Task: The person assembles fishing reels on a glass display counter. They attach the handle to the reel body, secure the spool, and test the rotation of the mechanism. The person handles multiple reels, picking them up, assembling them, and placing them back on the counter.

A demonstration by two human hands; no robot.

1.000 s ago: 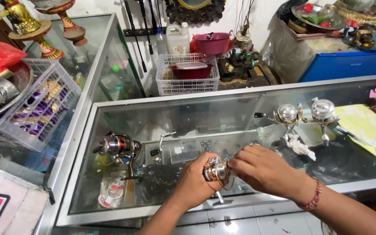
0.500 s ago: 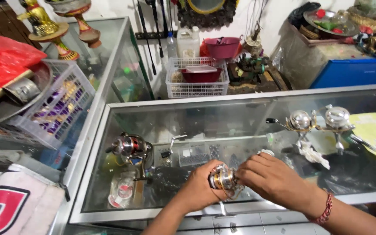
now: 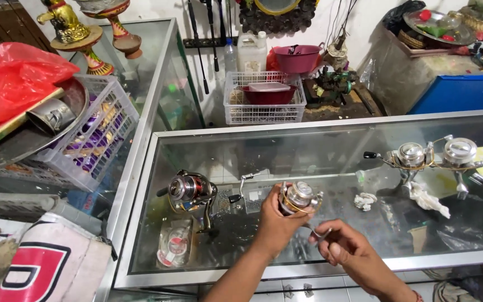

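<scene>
Your right hand (image 3: 346, 250) sat nearest you, fingers pressed together on a thin metal handle (image 3: 321, 234) that jutted from the small silver reel (image 3: 300, 197). Your left hand (image 3: 278, 223) had its grip closed around that reel from below — you held it just above the glass surface (image 3: 320, 151), near the front edge. To the left, a second spinning reel (image 3: 191, 189) with red trim stood on the glass. To the right lay a crumpled white rag (image 3: 427, 198), and beyond it two more silver reels (image 3: 437, 154) stood side by side. Farther back — off the surface — a white basket (image 3: 264, 109) held a dark red bowl (image 3: 268, 93).
</scene>
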